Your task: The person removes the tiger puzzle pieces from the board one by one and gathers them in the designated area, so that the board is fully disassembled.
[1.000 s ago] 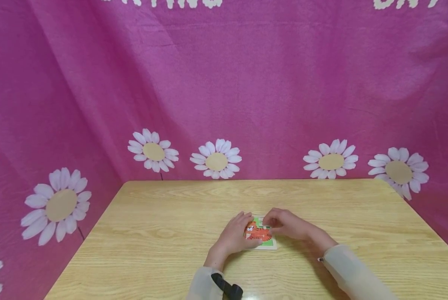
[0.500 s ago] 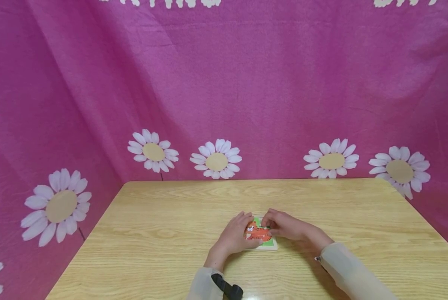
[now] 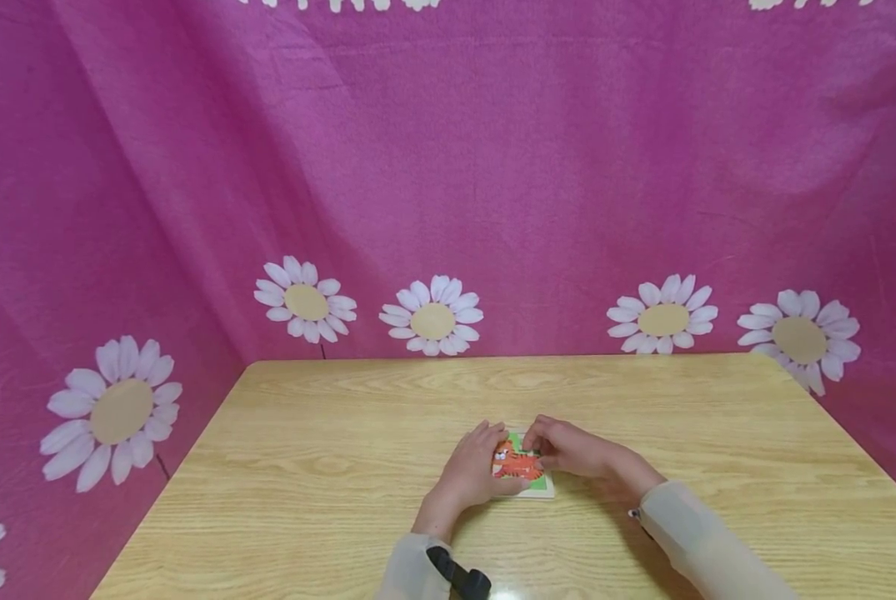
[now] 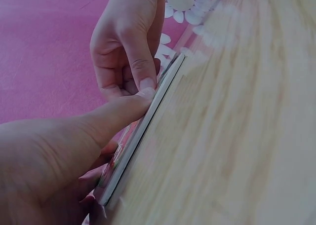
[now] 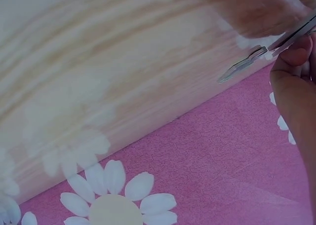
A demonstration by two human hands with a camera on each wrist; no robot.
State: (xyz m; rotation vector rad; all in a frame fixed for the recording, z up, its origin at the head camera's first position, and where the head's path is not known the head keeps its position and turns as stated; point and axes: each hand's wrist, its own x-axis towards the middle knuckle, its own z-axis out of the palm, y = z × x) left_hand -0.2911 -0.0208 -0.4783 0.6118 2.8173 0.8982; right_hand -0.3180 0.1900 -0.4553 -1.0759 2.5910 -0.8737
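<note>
In the head view a small wooden jigsaw puzzle (image 3: 520, 467), an orange tiger on green with a pale frame, lies on the table. My left hand (image 3: 463, 471) holds it from the left, thumb along its near edge and fingers round its far-left corner. Over the puzzle's right part, my right hand (image 3: 568, 448) has its fingers bent down, pinching at a piece mostly hidden beneath them. A thin, wavy-edged puzzle piece (image 5: 242, 65) sticks out beside the board (image 5: 296, 35) in the right wrist view. The left wrist view shows both thumbtips meeting above the board's edge.
A wood-grain table (image 3: 327, 450) extends around the hands. Behind and to the left hangs a pink curtain (image 3: 523, 167) printed with white daisies. A black strap (image 3: 458, 573) sits on the left sleeve.
My right hand has shifted slightly left over the puzzle's upper right, covering more of the dark green area there. My left hand and the board stay nearly where they were.
</note>
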